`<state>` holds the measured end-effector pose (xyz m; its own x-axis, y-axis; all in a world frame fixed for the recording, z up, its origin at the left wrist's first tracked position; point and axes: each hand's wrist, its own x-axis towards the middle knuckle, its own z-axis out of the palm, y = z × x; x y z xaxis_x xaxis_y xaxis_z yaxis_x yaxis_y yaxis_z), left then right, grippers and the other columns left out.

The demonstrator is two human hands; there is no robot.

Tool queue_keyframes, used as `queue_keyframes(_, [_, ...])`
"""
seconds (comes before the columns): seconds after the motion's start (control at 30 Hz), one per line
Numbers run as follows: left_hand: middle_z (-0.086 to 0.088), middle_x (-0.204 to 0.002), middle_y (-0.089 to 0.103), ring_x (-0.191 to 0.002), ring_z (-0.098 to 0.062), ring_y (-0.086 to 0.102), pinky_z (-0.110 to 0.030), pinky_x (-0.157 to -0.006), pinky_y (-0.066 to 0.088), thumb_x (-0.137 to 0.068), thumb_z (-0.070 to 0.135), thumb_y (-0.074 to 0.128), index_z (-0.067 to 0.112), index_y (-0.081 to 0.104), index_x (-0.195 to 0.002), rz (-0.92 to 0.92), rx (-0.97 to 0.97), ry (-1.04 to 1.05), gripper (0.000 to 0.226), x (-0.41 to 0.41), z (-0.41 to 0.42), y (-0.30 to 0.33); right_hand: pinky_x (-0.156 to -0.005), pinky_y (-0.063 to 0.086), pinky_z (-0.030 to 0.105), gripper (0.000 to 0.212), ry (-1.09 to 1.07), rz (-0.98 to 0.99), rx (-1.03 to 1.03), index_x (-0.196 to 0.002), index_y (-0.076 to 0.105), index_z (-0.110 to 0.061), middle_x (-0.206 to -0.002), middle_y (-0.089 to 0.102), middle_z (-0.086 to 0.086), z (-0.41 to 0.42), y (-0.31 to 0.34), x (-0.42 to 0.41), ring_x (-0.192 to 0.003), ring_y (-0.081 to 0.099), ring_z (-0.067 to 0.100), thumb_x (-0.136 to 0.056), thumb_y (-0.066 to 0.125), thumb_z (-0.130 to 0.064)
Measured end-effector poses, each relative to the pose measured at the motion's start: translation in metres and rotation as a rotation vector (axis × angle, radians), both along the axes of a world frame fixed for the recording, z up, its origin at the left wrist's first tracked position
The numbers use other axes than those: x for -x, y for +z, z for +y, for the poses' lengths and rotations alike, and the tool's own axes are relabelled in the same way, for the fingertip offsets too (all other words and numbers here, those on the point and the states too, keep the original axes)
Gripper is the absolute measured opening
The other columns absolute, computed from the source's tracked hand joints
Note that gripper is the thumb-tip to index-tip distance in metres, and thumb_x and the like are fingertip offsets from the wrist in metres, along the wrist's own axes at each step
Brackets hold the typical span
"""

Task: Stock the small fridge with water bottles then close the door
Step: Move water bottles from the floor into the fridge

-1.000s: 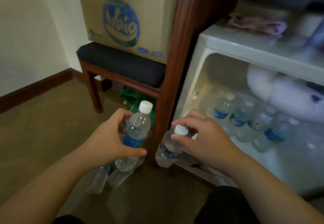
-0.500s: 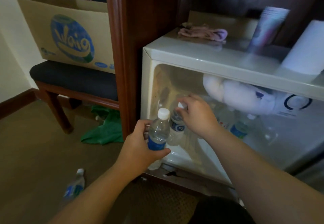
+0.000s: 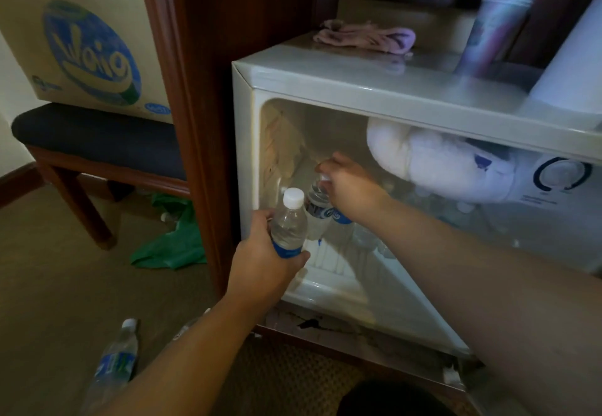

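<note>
Head view, frame centre: left hand (image 3: 260,269) grips a bottle (image 3: 289,225) at the fridge (image 3: 325,89) opening; right hand (image 3: 350,184) pinches another bottle's cap (image 3: 324,177) inside.

Fridge (image 3: 325,86): smooth off-white shell, slightly glossy top. Bottles (image 3: 288,229): clear glossy plastic, white caps, blue labels. Cabinet post (image 3: 195,122): dark polished wood. Box (image 3: 81,44): matt brown cardboard. Chair seat (image 3: 97,138): dark matt cloth. Rag (image 3: 365,37): pink nubby cloth. Floor (image 3: 49,269): rough carpet.
</note>
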<state>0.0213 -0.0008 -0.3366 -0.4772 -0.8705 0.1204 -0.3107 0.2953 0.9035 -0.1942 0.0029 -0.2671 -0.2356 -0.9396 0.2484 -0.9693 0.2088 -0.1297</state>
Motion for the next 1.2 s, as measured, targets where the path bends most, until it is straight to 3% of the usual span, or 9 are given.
queue_keyframes(0.17, [0.014, -0.111, 0.061, -0.099, -0.009, 0.063, -0.027, -0.081, 0.052, -0.071, 0.025, 0.091, 0.037, 0.044, -0.12, -0.012, 0.029, 0.064, 0.07, 0.031, -0.006, -0.01, -0.08, 0.049, 0.036, 0.021, 0.004, 0.026, -0.038, -0.113, 0.065, -0.007, -0.118, 0.048, 0.014, -0.005, -0.003, 0.007, -0.096, 0.058, 0.032, -0.1, 0.056, -0.021])
queue_keyframes(0.33, [0.015, -0.102, 0.059, -0.092, -0.009, 0.061, -0.02, -0.068, 0.049, -0.077, 0.018, 0.084, 0.035, 0.046, -0.113, -0.011, 0.037, 0.133, 0.054, 0.059, -0.01, -0.017, -0.069, 0.04, 0.026, 0.022, 0.027, 0.078, -0.087, -0.117, 0.064, -0.005, -0.122, 0.047, 0.012, -0.008, -0.004, 0.016, -0.076, 0.05, 0.016, -0.103, 0.052, -0.018])
queue_keyframes(0.4, [0.01, -0.105, 0.066, -0.094, -0.015, 0.065, -0.033, -0.075, 0.057, -0.081, 0.018, 0.08, 0.036, 0.047, -0.123, -0.02, 0.012, 0.164, 0.057, 0.065, -0.012, -0.017, -0.076, 0.049, 0.031, 0.023, 0.03, 0.103, -0.068, -0.118, 0.065, -0.005, -0.122, 0.049, 0.015, -0.008, -0.004, 0.021, -0.081, 0.052, 0.02, -0.102, 0.054, -0.018])
queue_keyframes(0.47, [0.008, -0.114, 0.069, -0.1, -0.018, 0.066, -0.04, -0.086, 0.058, -0.083, 0.019, 0.078, 0.041, 0.038, -0.141, -0.028, 0.006, 0.185, 0.074, 0.07, -0.015, -0.016, -0.081, 0.05, 0.038, 0.023, 0.041, 0.131, -0.079, -0.118, 0.065, -0.003, -0.118, 0.051, 0.017, -0.008, -0.005, 0.024, -0.082, 0.046, 0.019, -0.101, 0.054, -0.015])
queue_keyframes(0.6, [0.004, -0.12, 0.068, -0.108, -0.024, 0.066, -0.038, -0.086, 0.055, -0.083, 0.018, 0.076, 0.037, 0.038, -0.145, -0.03, 0.038, 0.243, 0.075, 0.082, -0.024, -0.02, -0.075, 0.053, 0.044, 0.021, 0.035, 0.122, -0.086, -0.111, 0.065, -0.002, -0.108, 0.046, 0.014, -0.012, -0.007, 0.028, -0.075, 0.055, 0.03, -0.098, 0.059, -0.018])
queue_keyframes(0.83, [-0.006, -0.12, 0.067, -0.111, -0.032, 0.065, -0.028, -0.076, 0.04, -0.084, 0.013, 0.074, 0.019, 0.047, -0.135, -0.106, 0.058, 0.234, 0.058, 0.111, -0.041, -0.033, -0.083, 0.05, 0.038, 0.029, -0.036, 0.021, -0.133, -0.12, 0.061, -0.008, -0.119, 0.048, 0.011, -0.018, -0.006, 0.039, -0.096, 0.055, 0.028, -0.096, 0.061, -0.024])
queue_keyframes(1.0, [-0.01, -0.131, 0.06, -0.12, -0.031, 0.057, -0.024, -0.082, 0.035, -0.085, 0.008, 0.072, 0.014, 0.046, -0.142, -0.143, 0.088, 0.225, 0.063, 0.121, -0.05, -0.034, -0.084, 0.052, 0.043, 0.026, -0.057, 0.0, -0.069, -0.112, 0.057, -0.013, -0.112, 0.057, 0.011, -0.014, -0.006, 0.042, -0.096, 0.058, 0.032, -0.092, 0.063, -0.029])
queue_keyframes(1.1, [-0.016, -0.134, 0.056, -0.124, -0.034, 0.056, -0.027, -0.086, 0.039, -0.09, 0.009, 0.068, 0.006, 0.041, -0.141, -0.203, 0.036, 0.224, 0.058, 0.126, -0.053, -0.032, -0.079, 0.048, 0.036, 0.021, -0.051, 0.002, -0.065, -0.112, 0.058, -0.009, -0.112, 0.057, 0.014, -0.01, -0.008, 0.035, -0.097, 0.059, 0.033, -0.096, 0.058, -0.022])
queue_keyframes(1.2, [-0.018, -0.133, 0.056, -0.121, -0.033, 0.057, -0.034, -0.096, 0.044, -0.096, 0.018, 0.067, 0.0, 0.04, -0.137, -0.325, -0.007, 0.228, 0.053, 0.126, -0.052, -0.026, -0.09, 0.048, 0.041, 0.031, -0.067, 0.065, -0.063, -0.122, 0.057, -0.01, -0.124, 0.052, 0.014, -0.001, -0.012, 0.026, -0.108, 0.058, 0.036, -0.092, 0.059, -0.014])
